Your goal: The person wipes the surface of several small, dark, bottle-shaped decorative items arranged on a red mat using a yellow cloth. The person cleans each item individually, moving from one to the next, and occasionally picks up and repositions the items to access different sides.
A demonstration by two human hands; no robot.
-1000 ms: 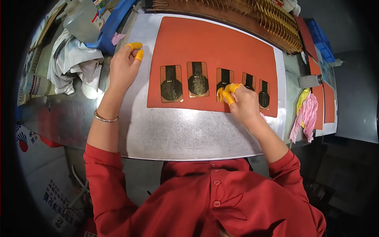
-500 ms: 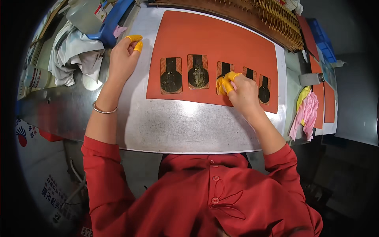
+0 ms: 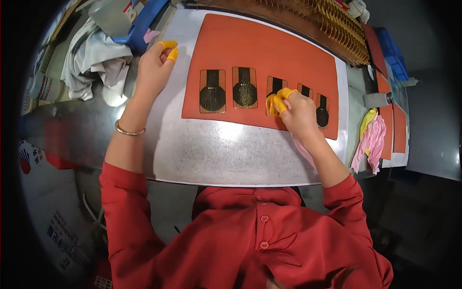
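Several flat rectangular panels, copper-patterned with a black strip and round black patch, lie in a row on an orange mat (image 3: 260, 43). Over the middle panel (image 3: 277, 83), my right hand (image 3: 299, 111) is closed, with yellow finger covers on its fingertips. A pink cloth (image 3: 304, 155) is pinched in it and trails below the wrist. The fingers hide the lower part of that panel. Left of it lie one panel (image 3: 244, 89) and the far-left panel (image 3: 212, 94). My left hand (image 3: 155, 65) rests beside the mat's left edge, empty, its yellow-covered thumb and finger apart.
A pale cloth (image 3: 94, 58) lies at the left near a blue bin (image 3: 139, 33). Yellowish curved strips (image 3: 337, 24) stand in a row along the back. At the right are a pink cloth (image 3: 373, 139) and a small bottle (image 3: 376, 100). The metal table edge curves in front.
The scene has shifted slightly in view. My right hand stays on the middle panel, and more of the pink cloth shows beneath it. My left hand keeps about the same place.
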